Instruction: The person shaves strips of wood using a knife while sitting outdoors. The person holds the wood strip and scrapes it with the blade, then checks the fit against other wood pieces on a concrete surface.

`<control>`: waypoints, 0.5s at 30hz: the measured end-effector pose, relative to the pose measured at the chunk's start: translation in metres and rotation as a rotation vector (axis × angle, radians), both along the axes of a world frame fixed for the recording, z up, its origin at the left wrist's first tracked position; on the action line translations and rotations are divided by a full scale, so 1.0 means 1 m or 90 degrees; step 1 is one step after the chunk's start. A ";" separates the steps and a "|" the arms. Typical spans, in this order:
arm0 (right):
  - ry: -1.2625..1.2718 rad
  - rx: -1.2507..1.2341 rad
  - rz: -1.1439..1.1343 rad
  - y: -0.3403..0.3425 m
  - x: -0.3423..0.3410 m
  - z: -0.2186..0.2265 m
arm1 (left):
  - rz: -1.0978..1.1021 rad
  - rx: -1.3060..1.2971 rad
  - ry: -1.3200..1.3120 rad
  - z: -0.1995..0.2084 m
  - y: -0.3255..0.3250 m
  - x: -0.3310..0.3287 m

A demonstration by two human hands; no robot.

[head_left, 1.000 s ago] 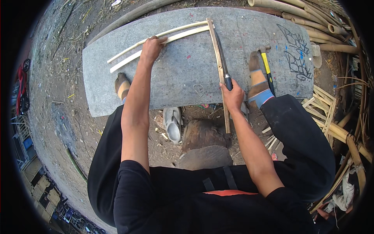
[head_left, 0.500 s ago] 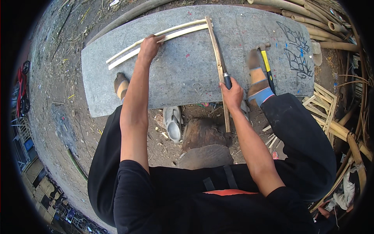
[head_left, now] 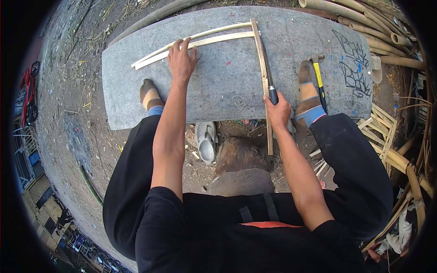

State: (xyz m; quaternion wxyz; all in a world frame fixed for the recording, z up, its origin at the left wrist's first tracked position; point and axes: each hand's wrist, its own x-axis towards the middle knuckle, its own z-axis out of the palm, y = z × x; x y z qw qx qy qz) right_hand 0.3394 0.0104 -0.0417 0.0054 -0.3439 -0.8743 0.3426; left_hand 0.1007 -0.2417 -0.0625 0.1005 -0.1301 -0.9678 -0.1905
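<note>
Two pale split bamboo strips [head_left: 218,40] lie side by side across a grey board [head_left: 218,91], their left ends close together. My left hand [head_left: 182,63] is open over them, fingers spread, the fingertips at the strips. Across their right ends runs a longer, browner wooden stick [head_left: 263,68], reaching toward me past the board's near edge. A long knife [head_left: 267,63] with a narrow dark blade and black handle lies along this stick's right side. My right hand [head_left: 278,110] is closed round the handle, its thumb side against the stick.
Right of the knife lies a hammer [head_left: 318,82] with a yellow and black handle. My socked feet [head_left: 150,94] rest on the board. Below stand a grey clog [head_left: 206,141] and a wooden stump [head_left: 241,159]. Bamboo poles [head_left: 364,20] and a slatted frame [head_left: 380,129] are at right.
My left hand has loosened from a closed hold on the strips to spread fingers. The strips' left ends have shifted away from me and closer together. My right hand keeps its grip.
</note>
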 end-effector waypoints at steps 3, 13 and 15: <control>-0.001 -0.014 0.002 0.001 0.000 -0.001 | 0.104 -0.004 0.016 -0.012 -0.005 0.030; -0.011 -0.017 0.013 0.001 -0.001 -0.002 | 0.095 -0.069 -0.009 -0.034 -0.022 0.069; -0.012 -0.010 0.012 0.003 0.000 -0.004 | 0.093 -0.052 -0.021 -0.036 -0.019 0.068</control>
